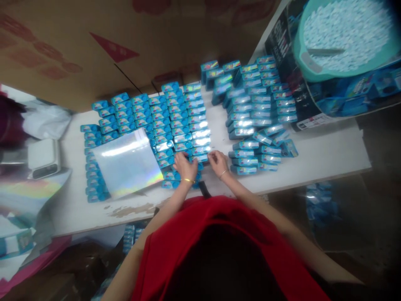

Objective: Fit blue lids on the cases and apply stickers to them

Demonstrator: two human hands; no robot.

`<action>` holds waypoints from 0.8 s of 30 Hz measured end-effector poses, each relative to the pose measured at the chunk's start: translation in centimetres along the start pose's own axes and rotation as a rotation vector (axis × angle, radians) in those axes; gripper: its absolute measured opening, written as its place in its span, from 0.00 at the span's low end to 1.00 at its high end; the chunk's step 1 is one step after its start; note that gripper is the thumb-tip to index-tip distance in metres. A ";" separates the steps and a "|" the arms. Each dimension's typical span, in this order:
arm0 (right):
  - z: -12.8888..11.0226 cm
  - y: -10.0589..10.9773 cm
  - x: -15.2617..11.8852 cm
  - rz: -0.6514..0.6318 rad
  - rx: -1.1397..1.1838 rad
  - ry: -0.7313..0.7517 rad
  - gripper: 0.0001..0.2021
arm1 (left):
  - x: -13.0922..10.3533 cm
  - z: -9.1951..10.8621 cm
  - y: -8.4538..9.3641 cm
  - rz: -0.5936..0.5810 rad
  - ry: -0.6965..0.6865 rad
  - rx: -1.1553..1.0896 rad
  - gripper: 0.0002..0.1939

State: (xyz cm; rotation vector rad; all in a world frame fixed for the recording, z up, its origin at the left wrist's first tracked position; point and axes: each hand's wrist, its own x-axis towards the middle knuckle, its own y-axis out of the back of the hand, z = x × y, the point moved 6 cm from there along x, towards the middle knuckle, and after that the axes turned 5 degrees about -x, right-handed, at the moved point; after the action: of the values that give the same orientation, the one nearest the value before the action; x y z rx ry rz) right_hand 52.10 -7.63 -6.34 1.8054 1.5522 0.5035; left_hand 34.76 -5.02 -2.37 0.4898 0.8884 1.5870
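Rows of small blue boxes (161, 123) stand on the white table (328, 156), in a left group and a right group (250, 113). My left hand (186, 166), with a gold bracelet at the wrist, rests over boxes at the near end of the left group, its fingers partly spread and touching them. My right hand (218, 163) is in the gap between the groups, fingers pinched at the right end of a box; what they hold is too small to make out. A shiny holographic sheet (128, 161) lies over part of the left group.
Beyond the table stands a large brown carton (78, 50). A teal basin (305, 69) of small pale pieces sits on a dark box (290, 83) at the upper right. At left is a white device (44, 156).
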 end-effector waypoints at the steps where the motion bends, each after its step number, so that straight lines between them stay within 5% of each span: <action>1: 0.2 -0.1 -0.1 0.008 0.029 -0.014 0.11 | 0.0 0.1 0.0 0.005 0.007 -0.007 0.15; 7: -0.4 1.7 -0.9 0.095 -0.039 0.125 0.12 | 0.7 0.0 0.4 -0.078 -0.070 -0.073 0.10; 11: -4.6 2.4 0.3 0.186 -0.063 0.259 0.13 | 6.1 -2.7 6.2 0.027 -0.239 -0.231 0.10; 14: -11.7 -0.8 2.0 0.033 -0.051 0.490 0.16 | 12.1 -6.3 12.1 0.183 -0.266 -0.121 0.13; 16: -16.7 -4.4 3.1 -0.114 -0.107 0.607 0.19 | 15.8 -8.6 14.3 0.171 -0.271 0.008 0.14; 20: -22.8 -12.2 5.0 -0.401 -0.298 0.683 0.22 | 19.9 -11.8 14.2 0.016 -0.289 0.210 0.14; 24: -23.6 -16.5 5.8 -0.486 -0.413 0.689 0.23 | 20.0 -13.1 13.2 0.040 -0.340 0.280 0.16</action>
State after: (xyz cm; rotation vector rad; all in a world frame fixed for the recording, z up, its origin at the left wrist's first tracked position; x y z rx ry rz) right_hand 25.57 4.58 -2.83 0.9244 2.0573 1.1761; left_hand 12.29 10.41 -3.66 0.9514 0.8439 1.3656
